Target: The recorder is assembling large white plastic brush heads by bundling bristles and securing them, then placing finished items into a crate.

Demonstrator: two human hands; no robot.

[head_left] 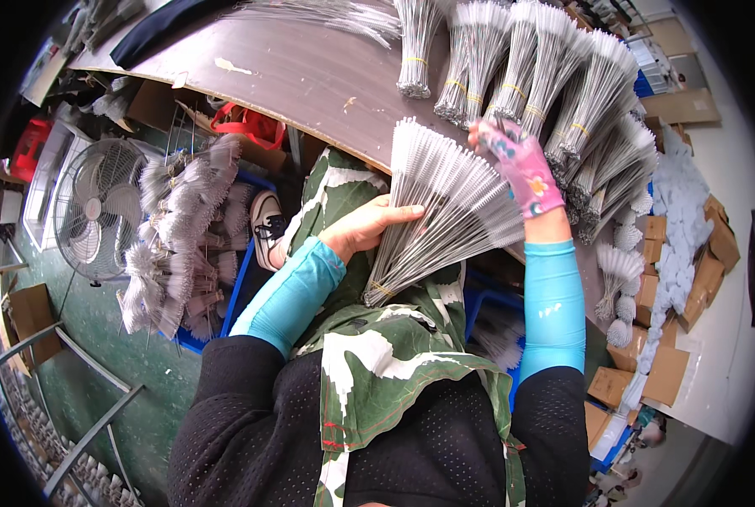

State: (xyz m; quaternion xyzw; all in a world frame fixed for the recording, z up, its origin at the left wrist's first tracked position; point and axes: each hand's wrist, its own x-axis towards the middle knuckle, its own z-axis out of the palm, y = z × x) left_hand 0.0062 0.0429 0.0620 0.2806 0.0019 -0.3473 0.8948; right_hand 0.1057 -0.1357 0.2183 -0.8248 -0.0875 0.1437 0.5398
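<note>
From where I stand, the largest thing is the long brown bench (310, 72), its edge slanting behind the work. Nearer is the person's green-and-white camouflage apron (399, 363), with the lap beneath it. On the bench, from about twelve o'clock round to three from the right fingers, is a crowded row of white-bristled, grey wire-stemmed brush bundles (534, 72).

The thing that matters is the loose, fanned bundle of white-bristled wire brushes (445, 198), held over the lap, short of the bench edge. Its long axis runs from the gathered end at seven o'clock up to the spread bristles at one.

The bare left hand (365, 221) is the nearer, on the fan's nine o'clock flank: the thumb lies across the stems in front, the other fingers hidden behind, gripping it. The right hand (523, 165), in a pink flowered glove, is by the bristle end. From its bent fingers the fan lies toward seven o'clock; whether they pinch anything, I can't tell.

Smallest is the thin yellow band (380, 288) round the gathered end, well apart from those gloved fingers.
</note>
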